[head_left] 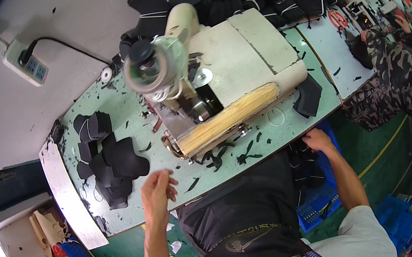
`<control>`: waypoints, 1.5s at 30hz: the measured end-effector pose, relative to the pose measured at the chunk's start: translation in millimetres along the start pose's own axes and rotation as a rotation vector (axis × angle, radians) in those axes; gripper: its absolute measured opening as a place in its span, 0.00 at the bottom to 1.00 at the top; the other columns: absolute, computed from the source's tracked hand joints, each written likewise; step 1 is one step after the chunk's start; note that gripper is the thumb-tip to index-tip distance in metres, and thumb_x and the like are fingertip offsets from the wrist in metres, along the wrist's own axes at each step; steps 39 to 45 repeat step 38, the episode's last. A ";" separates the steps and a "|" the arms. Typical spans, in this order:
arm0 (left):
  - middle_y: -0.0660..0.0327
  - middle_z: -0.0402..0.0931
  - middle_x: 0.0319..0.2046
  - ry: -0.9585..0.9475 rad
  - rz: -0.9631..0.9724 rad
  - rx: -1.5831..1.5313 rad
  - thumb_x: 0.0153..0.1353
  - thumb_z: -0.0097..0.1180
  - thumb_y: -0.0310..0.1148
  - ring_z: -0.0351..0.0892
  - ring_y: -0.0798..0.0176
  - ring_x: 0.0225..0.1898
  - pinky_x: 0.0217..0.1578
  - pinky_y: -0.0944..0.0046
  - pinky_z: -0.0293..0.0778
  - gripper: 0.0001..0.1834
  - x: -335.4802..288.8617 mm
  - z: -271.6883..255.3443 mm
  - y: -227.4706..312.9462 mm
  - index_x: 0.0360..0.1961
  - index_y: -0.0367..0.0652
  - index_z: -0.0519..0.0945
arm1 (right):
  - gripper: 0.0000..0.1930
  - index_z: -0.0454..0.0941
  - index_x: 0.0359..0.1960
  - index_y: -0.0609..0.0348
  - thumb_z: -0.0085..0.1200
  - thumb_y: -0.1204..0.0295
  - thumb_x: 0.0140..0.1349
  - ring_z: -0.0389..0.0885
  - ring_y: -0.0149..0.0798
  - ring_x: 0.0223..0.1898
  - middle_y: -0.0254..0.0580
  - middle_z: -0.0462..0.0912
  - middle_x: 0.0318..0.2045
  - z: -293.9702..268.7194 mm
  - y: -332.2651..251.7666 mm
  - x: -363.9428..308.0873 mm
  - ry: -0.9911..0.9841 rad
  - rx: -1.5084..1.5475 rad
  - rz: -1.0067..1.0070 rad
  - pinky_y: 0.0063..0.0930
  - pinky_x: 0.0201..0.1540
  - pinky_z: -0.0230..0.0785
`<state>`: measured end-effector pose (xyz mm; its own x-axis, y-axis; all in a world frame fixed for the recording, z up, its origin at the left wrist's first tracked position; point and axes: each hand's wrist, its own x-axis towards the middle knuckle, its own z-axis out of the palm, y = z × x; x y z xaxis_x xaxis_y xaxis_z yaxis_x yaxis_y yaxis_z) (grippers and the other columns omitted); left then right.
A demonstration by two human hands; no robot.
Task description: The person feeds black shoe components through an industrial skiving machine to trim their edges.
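- My left hand [157,190] hovers over the green tabletop [137,205], fingers loosely curled, holding nothing, near the black fabric pieces [111,163]
- My right hand [317,139] reaches into the blue crate [321,202]; its fingers' state I cannot tell

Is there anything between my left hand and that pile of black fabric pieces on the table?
Nothing visible. The left hand hovers just right of the black fabric pieces, with only bare green tabletop between.
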<state>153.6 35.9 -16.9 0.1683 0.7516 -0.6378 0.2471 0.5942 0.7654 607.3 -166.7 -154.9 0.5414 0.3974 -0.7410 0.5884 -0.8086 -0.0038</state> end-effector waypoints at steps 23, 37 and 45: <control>0.71 0.69 0.17 -0.114 0.236 0.334 0.59 0.65 0.42 0.62 0.77 0.22 0.24 0.71 0.59 0.16 98.0 17.3 56.4 0.33 0.37 0.80 | 0.12 0.79 0.34 0.52 0.51 0.58 0.65 0.81 0.51 0.26 0.43 0.81 0.21 -135.5 -258.4 -50.5 1.078 0.153 -0.887 0.42 0.30 0.70; 0.67 0.70 0.19 0.361 0.453 -0.341 0.64 0.59 0.40 0.60 0.78 0.14 0.12 0.75 0.49 0.14 112.3 -63.3 82.1 0.30 0.39 0.78 | 0.12 0.78 0.33 0.52 0.52 0.57 0.65 0.80 0.48 0.23 0.42 0.80 0.19 -136.7 -268.1 -67.5 1.166 0.192 -0.916 0.41 0.27 0.69; 0.66 0.70 0.19 0.360 0.432 -0.383 0.63 0.61 0.43 0.59 0.78 0.13 0.12 0.74 0.49 0.16 126.0 -58.9 84.3 0.31 0.39 0.79 | 0.13 0.79 0.33 0.51 0.53 0.57 0.64 0.80 0.48 0.23 0.42 0.80 0.18 -136.4 -265.4 -62.3 1.151 0.209 -0.914 0.41 0.27 0.70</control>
